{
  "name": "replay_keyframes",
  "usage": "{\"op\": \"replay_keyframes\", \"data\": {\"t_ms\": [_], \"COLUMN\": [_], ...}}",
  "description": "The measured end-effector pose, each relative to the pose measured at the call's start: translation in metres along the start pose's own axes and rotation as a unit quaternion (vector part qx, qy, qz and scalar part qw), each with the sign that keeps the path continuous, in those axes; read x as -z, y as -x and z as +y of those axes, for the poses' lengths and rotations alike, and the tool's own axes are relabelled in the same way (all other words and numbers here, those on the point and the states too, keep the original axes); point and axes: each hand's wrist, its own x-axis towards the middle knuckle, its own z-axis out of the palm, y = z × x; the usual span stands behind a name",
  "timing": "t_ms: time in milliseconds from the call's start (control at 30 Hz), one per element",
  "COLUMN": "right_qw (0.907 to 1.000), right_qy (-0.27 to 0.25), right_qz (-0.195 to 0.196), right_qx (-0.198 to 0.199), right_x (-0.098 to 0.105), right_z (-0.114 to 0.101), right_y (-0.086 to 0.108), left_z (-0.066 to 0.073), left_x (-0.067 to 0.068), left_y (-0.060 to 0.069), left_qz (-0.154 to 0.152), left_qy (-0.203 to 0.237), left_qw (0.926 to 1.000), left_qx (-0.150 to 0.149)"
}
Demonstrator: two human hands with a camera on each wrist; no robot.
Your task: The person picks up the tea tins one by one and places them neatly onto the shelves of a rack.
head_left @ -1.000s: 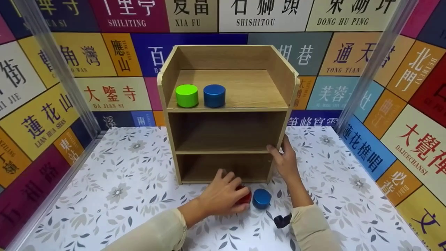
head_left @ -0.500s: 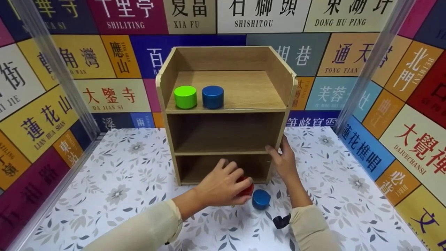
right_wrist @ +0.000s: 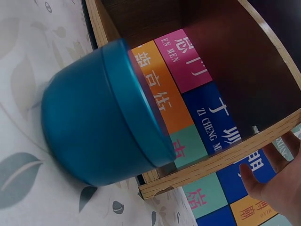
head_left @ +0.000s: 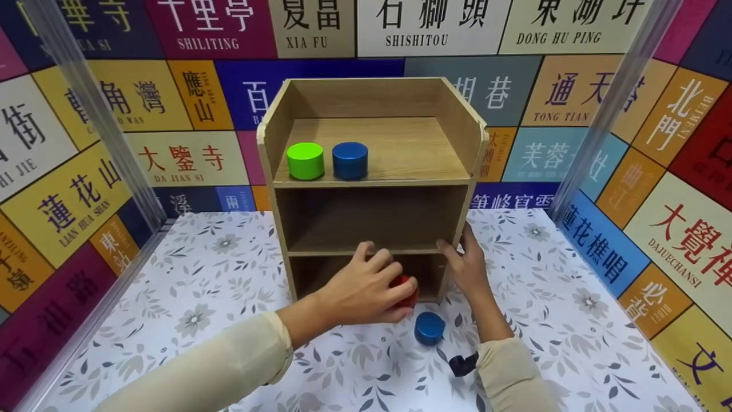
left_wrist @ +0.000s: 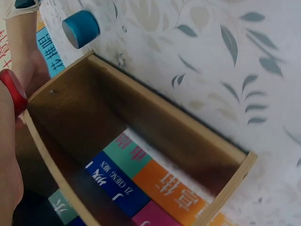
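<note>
My left hand (head_left: 360,289) grips a small red round canister (head_left: 407,293), held in front of the lowest compartment of a wooden shelf unit (head_left: 372,252). Fingers cover most of the canister; its red side also shows at the left of the left wrist view. My right hand (head_left: 470,266) holds the unit's right side panel, thumb at the front edge and fingers on the outer side. A blue canister (head_left: 429,328) stands on the table between the hands and fills much of the right wrist view. On the top shelf stand a green canister (head_left: 305,161) and another blue canister (head_left: 350,161), side by side.
The unit stands on a table with a leaf-patterned white cover (head_left: 194,320). The middle compartment (head_left: 374,217) lies above the left hand. Sign-printed walls (head_left: 366,34) close in the back and both sides, with clear corner strips.
My left hand has lifted the red canister from beside the blue one, up and slightly right towards the lowest compartment. The right hand stays on the side panel.
</note>
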Motion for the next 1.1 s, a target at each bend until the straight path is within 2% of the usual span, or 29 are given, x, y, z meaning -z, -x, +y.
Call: {"op": "replay_keyframes", "data": {"t_ms": [300, 433, 600, 933, 1100], "right_qw": [0.9998, 0.9999, 0.9999, 0.9997, 0.9998], "right_qy": [0.006, 0.002, 0.009, 0.010, 0.014], "right_qz": [-0.017, -0.011, -0.004, -0.002, -0.005], "right_qx": [-0.008, -0.003, 0.009, 0.024, 0.014], "right_x": [0.002, 0.001, 0.001, 0.002, 0.001], "right_z": [-0.036, -0.021, 0.001, 0.004, 0.003], "right_y": [0.010, 0.006, 0.000, -0.001, -0.001], "left_z": [-0.009, -0.013, -0.021, -0.050, -0.062], "left_x": [0.015, 0.022, 0.031, 0.050, 0.057], "left_y": [-0.015, -0.024, -0.036, -0.054, -0.060], "left_qz": [0.011, 0.015, 0.030, 0.065, 0.059], "left_qy": [-0.012, -0.019, -0.019, -0.032, -0.038], "left_qw": [0.9996, 0.9994, 0.9993, 0.9972, 0.9971], "left_qx": [-0.021, -0.024, -0.013, 0.019, 0.030]}}
